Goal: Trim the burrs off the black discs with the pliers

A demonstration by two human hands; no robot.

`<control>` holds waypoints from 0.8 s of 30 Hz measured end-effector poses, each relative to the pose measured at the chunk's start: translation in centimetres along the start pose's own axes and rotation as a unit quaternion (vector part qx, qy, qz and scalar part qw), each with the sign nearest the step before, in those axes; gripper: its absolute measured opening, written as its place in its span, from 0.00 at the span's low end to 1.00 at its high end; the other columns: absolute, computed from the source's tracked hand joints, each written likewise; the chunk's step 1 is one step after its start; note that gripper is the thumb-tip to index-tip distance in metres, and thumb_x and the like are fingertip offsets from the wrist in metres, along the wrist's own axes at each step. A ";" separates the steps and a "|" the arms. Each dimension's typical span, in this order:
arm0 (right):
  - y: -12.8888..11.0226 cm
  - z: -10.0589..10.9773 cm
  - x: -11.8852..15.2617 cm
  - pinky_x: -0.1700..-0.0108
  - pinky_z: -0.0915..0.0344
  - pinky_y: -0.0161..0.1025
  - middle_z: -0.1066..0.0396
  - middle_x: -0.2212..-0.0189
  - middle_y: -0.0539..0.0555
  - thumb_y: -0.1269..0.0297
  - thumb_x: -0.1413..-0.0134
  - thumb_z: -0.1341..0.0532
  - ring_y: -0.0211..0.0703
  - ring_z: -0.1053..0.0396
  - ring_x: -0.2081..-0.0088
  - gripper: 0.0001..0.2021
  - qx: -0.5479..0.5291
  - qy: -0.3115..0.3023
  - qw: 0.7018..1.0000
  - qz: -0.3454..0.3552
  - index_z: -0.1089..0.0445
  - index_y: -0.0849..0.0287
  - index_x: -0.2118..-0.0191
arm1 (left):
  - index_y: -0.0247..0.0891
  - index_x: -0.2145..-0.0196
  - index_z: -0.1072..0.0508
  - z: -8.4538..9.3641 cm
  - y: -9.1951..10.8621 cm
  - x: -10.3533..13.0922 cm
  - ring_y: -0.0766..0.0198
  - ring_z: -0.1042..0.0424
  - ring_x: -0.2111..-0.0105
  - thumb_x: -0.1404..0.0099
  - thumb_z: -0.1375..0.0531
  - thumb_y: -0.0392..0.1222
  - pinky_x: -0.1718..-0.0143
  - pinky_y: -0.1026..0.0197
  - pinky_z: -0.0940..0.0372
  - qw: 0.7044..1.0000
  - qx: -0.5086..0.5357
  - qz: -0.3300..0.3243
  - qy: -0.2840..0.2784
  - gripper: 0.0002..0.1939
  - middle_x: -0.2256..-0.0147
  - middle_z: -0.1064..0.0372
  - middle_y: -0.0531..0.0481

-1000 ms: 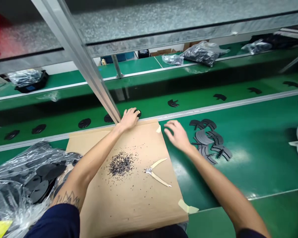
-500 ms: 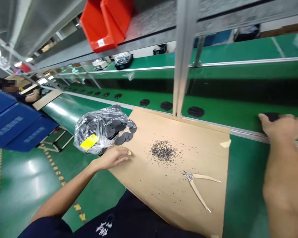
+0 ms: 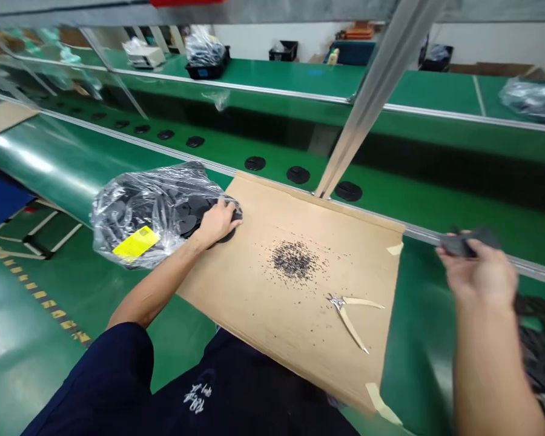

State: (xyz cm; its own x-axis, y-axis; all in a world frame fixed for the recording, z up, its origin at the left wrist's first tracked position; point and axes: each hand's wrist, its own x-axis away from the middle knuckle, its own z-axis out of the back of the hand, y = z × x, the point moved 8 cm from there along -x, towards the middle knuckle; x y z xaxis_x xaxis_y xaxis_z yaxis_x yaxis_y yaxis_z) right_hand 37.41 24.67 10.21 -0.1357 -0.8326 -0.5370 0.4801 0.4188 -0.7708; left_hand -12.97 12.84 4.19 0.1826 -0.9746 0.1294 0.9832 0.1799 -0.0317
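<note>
My left hand lies over the mouth of a clear plastic bag with a yellow label, its fingers curled onto the thin black discs there. Over the green bench's right side, my right hand grips a dark flat part; blur hides its details. Between the hands a cardboard sheet carries a heap of tiny black bits. A pair of nippers with cream handles rests open on the cardboard.
Black round parts sit in a row along the green conveyor behind the metal edge. A slanted metal post rises at the cardboard's back edge. Dark parts lie piled at far right. A black bin stands on the upper shelf.
My left hand has moved from the cardboard beside the bag onto the black discs. The right hand has come back from the conveyor, palm turned up, with a dark part. The view has turned.
</note>
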 end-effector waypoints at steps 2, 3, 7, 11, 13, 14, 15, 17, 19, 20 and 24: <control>-0.2 -0.8 4.4 0.79 0.37 0.46 0.38 0.86 0.54 0.36 0.55 0.34 0.49 0.32 0.80 0.27 -0.055 -0.062 0.993 -0.088 0.41 0.53 0.82 | 0.31 0.46 0.33 -0.2 0.3 0.2 0.43 0.24 0.52 0.29 0.44 0.47 0.53 0.51 0.29 0.999 -0.036 -0.003 -0.013 0.20 0.47 0.34 0.31; -0.5 -1.2 6.8 0.78 0.33 0.47 0.32 0.82 0.56 0.40 0.55 0.32 0.50 0.28 0.77 0.23 -0.064 -0.082 0.987 -0.124 0.35 0.54 0.79 | 0.31 0.46 0.33 -0.3 0.5 0.4 0.43 0.24 0.53 0.29 0.45 0.45 0.55 0.51 0.28 0.998 -0.052 -0.010 -0.016 0.19 0.48 0.33 0.30; -2.3 -3.8 15.4 0.68 0.24 0.48 0.21 0.68 0.56 0.48 0.51 0.31 0.49 0.23 0.69 0.16 -0.144 -0.148 0.934 -0.291 0.24 0.55 0.64 | 0.29 0.52 0.31 -0.3 0.3 0.8 0.42 0.24 0.56 0.32 0.47 0.41 0.60 0.50 0.29 0.996 -0.076 -0.043 0.018 0.16 0.54 0.30 0.31; -5.1 -6.7 19.4 0.63 0.23 0.44 0.21 0.68 0.52 0.50 0.58 0.25 0.45 0.24 0.67 0.19 -0.271 -0.164 0.859 -0.401 0.22 0.55 0.62 | 0.39 0.63 0.32 1.5 -1.6 1.5 0.52 0.27 0.59 0.30 0.48 0.42 0.60 0.54 0.30 0.989 0.027 -0.064 0.133 0.08 0.62 0.30 0.44; -6.2 -7.6 19.9 0.62 0.24 0.43 0.21 0.68 0.52 0.51 0.58 0.24 0.43 0.25 0.67 0.19 -0.288 -0.177 0.851 -0.402 0.21 0.56 0.62 | 0.40 0.68 0.34 2.9 -2.0 2.8 0.57 0.28 0.62 0.30 0.45 0.45 0.60 0.55 0.30 0.968 0.129 -0.074 0.204 0.10 0.67 0.32 0.49; -6.6 -8.1 20.1 0.61 0.24 0.43 0.21 0.69 0.51 0.51 0.58 0.24 0.43 0.25 0.67 0.19 -0.289 -0.189 0.851 -0.397 0.21 0.56 0.62 | 0.40 0.68 0.34 3.4 -1.8 3.7 0.58 0.28 0.63 0.30 0.43 0.46 0.60 0.56 0.30 0.950 0.194 -0.080 0.231 0.10 0.68 0.32 0.50; -7.0 -8.5 20.3 0.61 0.25 0.43 0.22 0.69 0.51 0.50 0.57 0.25 0.42 0.26 0.67 0.19 -0.286 -0.204 0.852 -0.388 0.21 0.56 0.62 | 0.39 0.66 0.33 3.8 -1.1 4.7 0.60 0.27 0.63 0.30 0.41 0.47 0.60 0.58 0.29 0.928 0.264 -0.091 0.247 0.10 0.67 0.31 0.50; -7.7 -9.5 20.6 0.60 0.26 0.43 0.23 0.70 0.50 0.50 0.54 0.26 0.42 0.27 0.67 0.18 -0.274 -0.235 0.858 -0.366 0.22 0.56 0.61 | 0.38 0.56 0.31 3.8 1.9 6.4 0.62 0.25 0.61 0.30 0.39 0.49 0.61 0.61 0.28 0.875 0.403 -0.142 0.228 0.13 0.60 0.27 0.48; -8.4 -10.5 20.9 0.61 0.28 0.41 0.24 0.70 0.50 0.50 0.53 0.26 0.40 0.28 0.67 0.18 -0.266 -0.261 0.860 -0.348 0.23 0.57 0.63 | 0.38 0.50 0.33 3.3 6.6 7.6 0.65 0.24 0.60 0.29 0.39 0.50 0.62 0.65 0.28 0.836 0.479 -0.222 0.149 0.16 0.56 0.25 0.46; -8.8 -10.9 21.0 0.62 0.28 0.40 0.25 0.70 0.50 0.50 0.53 0.26 0.40 0.28 0.67 0.18 -0.265 -0.273 0.859 -0.343 0.24 0.57 0.63 | 0.37 0.50 0.32 3.0 9.0 8.0 0.67 0.24 0.61 0.28 0.40 0.49 0.63 0.66 0.28 0.821 0.497 -0.261 0.108 0.15 0.56 0.25 0.46; -10.2 -12.0 21.4 0.63 0.28 0.39 0.26 0.69 0.49 0.48 0.52 0.27 0.40 0.28 0.67 0.19 -0.273 -0.323 0.838 -0.345 0.24 0.57 0.61 | 0.36 0.52 0.26 3.1 14.6 8.4 0.65 0.24 0.62 0.27 0.42 0.45 0.65 0.66 0.29 0.790 0.486 -0.371 0.047 0.12 0.58 0.23 0.45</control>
State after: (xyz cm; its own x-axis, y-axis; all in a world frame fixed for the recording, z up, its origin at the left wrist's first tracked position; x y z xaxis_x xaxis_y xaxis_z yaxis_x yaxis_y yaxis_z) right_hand 19.25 6.92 2.47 0.3641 -0.8933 0.2634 -0.0114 -0.2870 -0.9579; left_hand 2.98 7.69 7.92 -0.4029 -0.8571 -0.3211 0.3690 -0.4732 0.7999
